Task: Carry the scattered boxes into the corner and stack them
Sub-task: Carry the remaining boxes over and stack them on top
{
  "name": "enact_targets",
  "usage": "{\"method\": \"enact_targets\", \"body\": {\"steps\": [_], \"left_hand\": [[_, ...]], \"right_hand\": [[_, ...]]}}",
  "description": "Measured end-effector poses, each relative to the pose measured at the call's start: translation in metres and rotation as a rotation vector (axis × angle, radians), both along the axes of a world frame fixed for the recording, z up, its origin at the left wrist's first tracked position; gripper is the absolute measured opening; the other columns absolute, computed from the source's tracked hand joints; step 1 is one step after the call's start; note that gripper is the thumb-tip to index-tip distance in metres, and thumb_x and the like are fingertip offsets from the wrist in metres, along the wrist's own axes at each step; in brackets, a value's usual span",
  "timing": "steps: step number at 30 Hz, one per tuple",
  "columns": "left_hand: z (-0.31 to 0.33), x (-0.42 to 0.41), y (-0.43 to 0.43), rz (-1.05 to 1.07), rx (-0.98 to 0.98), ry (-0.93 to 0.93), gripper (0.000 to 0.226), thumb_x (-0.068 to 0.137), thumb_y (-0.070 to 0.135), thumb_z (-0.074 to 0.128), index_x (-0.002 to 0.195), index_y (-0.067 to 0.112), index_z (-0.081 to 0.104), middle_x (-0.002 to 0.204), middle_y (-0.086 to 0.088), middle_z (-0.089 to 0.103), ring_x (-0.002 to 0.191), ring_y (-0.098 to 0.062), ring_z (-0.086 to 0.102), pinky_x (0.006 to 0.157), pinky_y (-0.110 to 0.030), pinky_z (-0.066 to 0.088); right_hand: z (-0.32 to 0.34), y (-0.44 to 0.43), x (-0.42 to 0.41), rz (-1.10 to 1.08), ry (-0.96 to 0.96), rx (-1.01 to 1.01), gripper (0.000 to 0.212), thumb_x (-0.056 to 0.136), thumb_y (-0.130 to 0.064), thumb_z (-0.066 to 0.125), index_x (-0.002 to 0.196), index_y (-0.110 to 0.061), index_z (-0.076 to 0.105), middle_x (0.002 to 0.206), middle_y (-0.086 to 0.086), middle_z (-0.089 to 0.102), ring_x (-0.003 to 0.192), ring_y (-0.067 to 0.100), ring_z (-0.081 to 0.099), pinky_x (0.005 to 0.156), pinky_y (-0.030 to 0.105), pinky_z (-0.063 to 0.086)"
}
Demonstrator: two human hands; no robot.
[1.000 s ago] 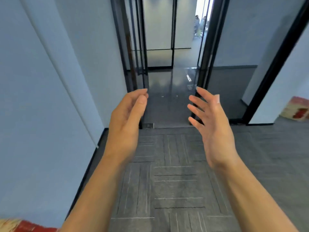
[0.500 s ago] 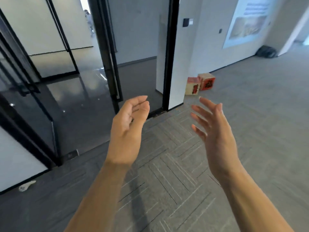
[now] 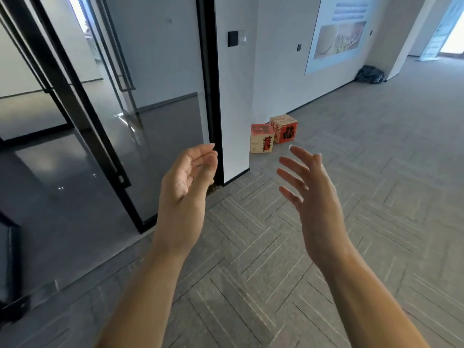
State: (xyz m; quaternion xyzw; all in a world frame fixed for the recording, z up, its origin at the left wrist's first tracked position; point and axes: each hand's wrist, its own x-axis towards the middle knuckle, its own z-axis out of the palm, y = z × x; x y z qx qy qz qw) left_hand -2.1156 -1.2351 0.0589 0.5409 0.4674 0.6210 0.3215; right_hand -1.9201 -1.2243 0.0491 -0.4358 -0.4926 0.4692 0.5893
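Head view: left hand (image 3: 185, 182) raised, fingers loosely curled, empty; right hand (image 3: 311, 187) raised, fingers spread, empty, palms facing. Bare grey carpet (image 3: 376, 172) ahead and right. Two red-cream boxes (image 3: 272, 134) touching, far by the white wall corner (image 3: 233, 109), corners turned toward camera, roughly cubic.

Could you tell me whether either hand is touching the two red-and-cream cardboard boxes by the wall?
Apart: the head view shows both boxes on the floor beyond the empty left hand and right hand.
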Motion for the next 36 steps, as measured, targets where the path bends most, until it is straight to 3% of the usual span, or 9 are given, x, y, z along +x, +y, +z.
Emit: {"method": "enact_targets", "body": {"steps": [5,8,14,19,26,30,36], "left_hand": [[0.009,0.036,0.107,-0.016,0.024,0.030,0.055,0.090,0.064,0.055,0.130,0.028,0.067,0.126,0.015,0.071,0.125,-0.009,0.065,0.110,-0.044,0.052],[-0.003,0.055,0.176,-0.046,-0.003,0.045,0.056,0.090,0.065,0.054,0.131,0.028,0.066,0.126,0.015,0.071,0.124,-0.008,0.065,0.110,-0.042,0.052],[-0.037,0.087,0.334,-0.092,-0.064,-0.009,0.051,0.094,0.063,0.054,0.132,0.030,0.065,0.127,0.017,0.070,0.124,-0.007,0.064,0.108,-0.037,0.054],[-0.028,0.130,0.487,-0.148,-0.064,-0.080,0.043,0.094,0.059,0.052,0.126,0.035,0.065,0.120,0.025,0.072,0.119,-0.001,0.066,0.103,-0.032,0.055],[-0.008,0.198,0.670,-0.210,-0.009,-0.031,0.040,0.097,0.052,0.051,0.127,0.030,0.065,0.119,0.024,0.072,0.117,-0.001,0.067,0.098,-0.023,0.057],[-0.029,0.240,0.779,-0.180,-0.026,-0.013,0.043,0.096,0.052,0.052,0.128,0.026,0.065,0.118,0.023,0.073,0.116,-0.001,0.067,0.099,-0.030,0.055],[-0.042,0.302,0.938,-0.081,-0.045,0.050,0.045,0.096,0.052,0.050,0.128,0.025,0.065,0.115,0.024,0.073,0.112,0.000,0.069,0.097,-0.028,0.059]], "right_hand": [[0.004,0.099,0.041,-0.013,0.008,0.027,0.066,0.088,-0.078,0.042,0.139,-0.040,0.059,0.136,-0.016,0.068,0.127,0.007,0.064,0.115,0.049,0.046],[-0.005,0.163,0.062,-0.028,-0.004,0.032,0.086,0.073,-0.096,0.049,0.139,-0.042,0.059,0.137,-0.017,0.068,0.128,0.007,0.063,0.112,0.046,0.047],[-0.027,0.307,0.096,-0.064,-0.061,0.015,0.090,0.068,-0.098,0.051,0.139,-0.043,0.058,0.138,-0.017,0.067,0.129,0.008,0.063,0.113,0.048,0.046],[-0.011,0.437,0.139,-0.146,-0.105,0.019,0.096,0.063,-0.101,0.051,0.139,-0.043,0.057,0.138,-0.018,0.067,0.127,0.007,0.064,0.111,0.043,0.048],[-0.005,0.607,0.209,-0.215,-0.087,0.036,0.095,0.066,-0.101,0.047,0.141,-0.043,0.055,0.140,-0.018,0.065,0.127,0.005,0.064,0.106,0.038,0.050],[-0.029,0.719,0.254,-0.191,-0.075,0.027,0.084,0.074,-0.095,0.044,0.141,-0.044,0.055,0.140,-0.018,0.065,0.128,0.005,0.063,0.106,0.038,0.049],[-0.042,0.904,0.325,-0.125,-0.060,-0.023,0.076,0.083,-0.081,0.040,0.145,-0.039,0.053,0.138,-0.019,0.066,0.127,0.004,0.064,0.111,0.043,0.049]]}}
